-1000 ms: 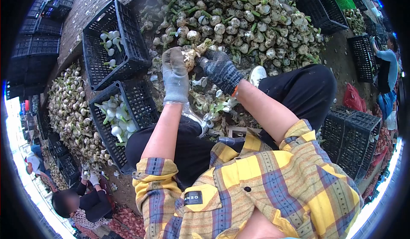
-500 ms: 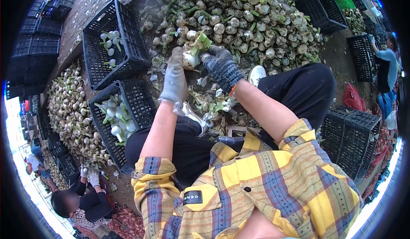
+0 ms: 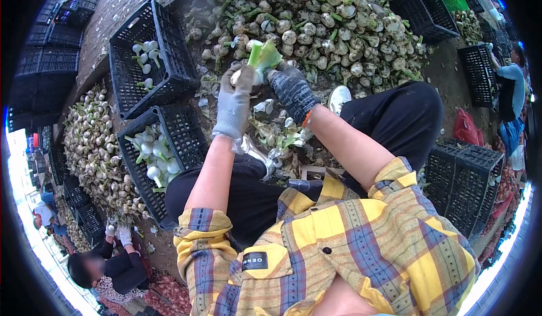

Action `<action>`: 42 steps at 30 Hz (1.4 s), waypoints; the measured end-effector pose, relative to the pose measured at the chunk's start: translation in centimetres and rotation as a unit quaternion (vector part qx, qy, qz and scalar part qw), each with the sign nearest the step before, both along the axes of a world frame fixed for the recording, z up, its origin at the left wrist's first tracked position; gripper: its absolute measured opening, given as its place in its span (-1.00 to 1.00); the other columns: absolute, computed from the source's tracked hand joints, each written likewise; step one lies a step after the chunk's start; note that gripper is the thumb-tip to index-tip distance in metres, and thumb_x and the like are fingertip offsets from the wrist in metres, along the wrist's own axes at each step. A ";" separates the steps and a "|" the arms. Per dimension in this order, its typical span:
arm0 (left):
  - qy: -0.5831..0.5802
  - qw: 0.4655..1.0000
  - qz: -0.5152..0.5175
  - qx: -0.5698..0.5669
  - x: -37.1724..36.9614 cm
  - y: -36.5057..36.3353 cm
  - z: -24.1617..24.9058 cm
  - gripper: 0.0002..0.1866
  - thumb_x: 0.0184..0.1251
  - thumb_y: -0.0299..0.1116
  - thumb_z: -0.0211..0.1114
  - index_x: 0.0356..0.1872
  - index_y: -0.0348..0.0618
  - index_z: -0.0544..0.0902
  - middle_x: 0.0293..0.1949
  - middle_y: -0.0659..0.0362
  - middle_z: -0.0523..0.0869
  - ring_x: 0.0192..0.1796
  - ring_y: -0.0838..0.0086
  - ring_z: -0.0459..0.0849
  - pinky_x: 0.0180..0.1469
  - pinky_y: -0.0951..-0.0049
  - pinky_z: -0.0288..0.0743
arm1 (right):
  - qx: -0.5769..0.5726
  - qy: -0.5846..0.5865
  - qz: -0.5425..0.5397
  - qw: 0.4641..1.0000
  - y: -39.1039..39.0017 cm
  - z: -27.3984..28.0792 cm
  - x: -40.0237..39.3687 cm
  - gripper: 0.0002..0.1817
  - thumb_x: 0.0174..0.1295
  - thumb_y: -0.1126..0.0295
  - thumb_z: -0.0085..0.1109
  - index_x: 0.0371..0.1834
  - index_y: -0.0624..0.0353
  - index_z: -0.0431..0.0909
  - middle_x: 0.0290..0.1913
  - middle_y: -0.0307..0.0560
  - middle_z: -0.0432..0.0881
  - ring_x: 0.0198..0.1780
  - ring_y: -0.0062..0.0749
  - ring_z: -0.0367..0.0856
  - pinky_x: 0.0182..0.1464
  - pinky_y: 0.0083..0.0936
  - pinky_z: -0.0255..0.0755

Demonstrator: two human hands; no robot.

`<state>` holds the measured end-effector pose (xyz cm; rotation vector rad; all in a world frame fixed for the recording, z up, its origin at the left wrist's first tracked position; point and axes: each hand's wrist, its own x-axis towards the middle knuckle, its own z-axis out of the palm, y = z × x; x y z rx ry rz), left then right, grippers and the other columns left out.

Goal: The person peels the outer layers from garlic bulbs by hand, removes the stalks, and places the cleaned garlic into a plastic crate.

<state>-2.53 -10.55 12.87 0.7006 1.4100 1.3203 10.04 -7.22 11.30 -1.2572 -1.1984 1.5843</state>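
In front of me my left hand [image 3: 232,99], in a pale work glove, is closed around a garlic bulb with a thick green stem [image 3: 256,52]. The stem points up and away from me; much of the bulb is behind the fingers. My right hand [image 3: 292,89], in a dark grey knit glove, is closed at the bulb's right side. A strip of loose leaf skin [image 3: 270,56] stands out from the stem just above the right fingers. Their tips are partly hidden. Peeled skins [image 3: 285,135] lie on the ground beneath both hands.
Unpeeled garlic bulbs [image 3: 339,34] form a large heap ahead. Two black crates [image 3: 183,62] [image 3: 189,138] at left hold clean white bulbs, with another heap [image 3: 93,141] beyond them. A black crate [image 3: 463,180] stands at right. Other people [image 3: 121,271] [image 3: 511,84] work at both sides.
The garlic has turned in my hands, and a leaf strip now splays away from its stem. My left fingers have shifted around the bulb; my right hand has moved slightly.
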 end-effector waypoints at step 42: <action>0.022 0.995 -0.093 0.009 -0.7 -1.2 2.3 -0.35 0.20 0.28 0.06 -0.24 -0.24 0.61 -0.51 0.29 0.54 -0.54 0.67 0.51 -0.54 0.68 0.35 | -0.244 0.244 0.196 0.918 -0.7 2.0 1.9 -0.67 0.15 0.26 0.20 -0.10 0.22 0.52 -0.19 -0.14 0.61 -0.22 -0.52 0.61 -0.19 -0.58 0.55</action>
